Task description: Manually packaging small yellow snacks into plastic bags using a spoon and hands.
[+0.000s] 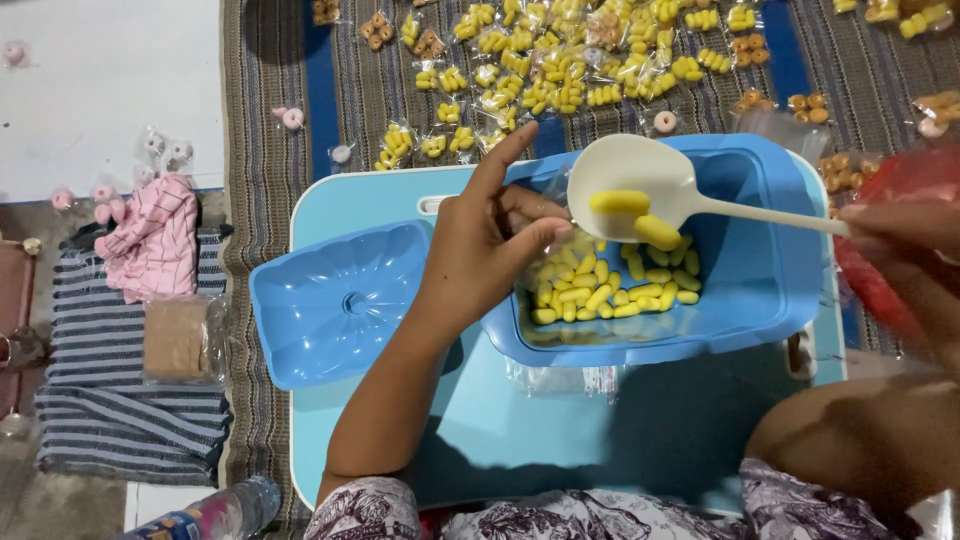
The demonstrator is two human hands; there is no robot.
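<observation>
White spoon (632, 180) held level above blue tub (770, 290), bowl pointing toward left side of view, two yellow snack pieces (636, 215) resting in bowl. Handle running rightward into right hand (895, 235) at right edge of frame; fingers closed around handle end, hand partly cropped and blurred. Red plastic bag (900, 190) lying just behind that hand.

Left hand (480, 250) raised over near-left corner of tub, forearm rising from bottom of frame, wrist bent. Index finger extended upward and away; thumb and remaining fingers pinched on mouth of small clear plastic bag (545, 205), held just beside spoon bowl. Grip closed on bag.

Heap of loose yellow snacks (610, 285) lying on tub floor, directly beneath spoon. Tub resting on light blue folding table (520, 430). Blue lid (335, 300), upturned, placed to left of tub, partly under left forearm.

Beyond table: striped mat (270, 150) covered with many small filled packets (550, 70) of yellow and orange snacks. Left of mat: pink striped cloth (155, 240), grey striped cloth (120, 400). Plastic bottle (215, 515) near bottom edge.
</observation>
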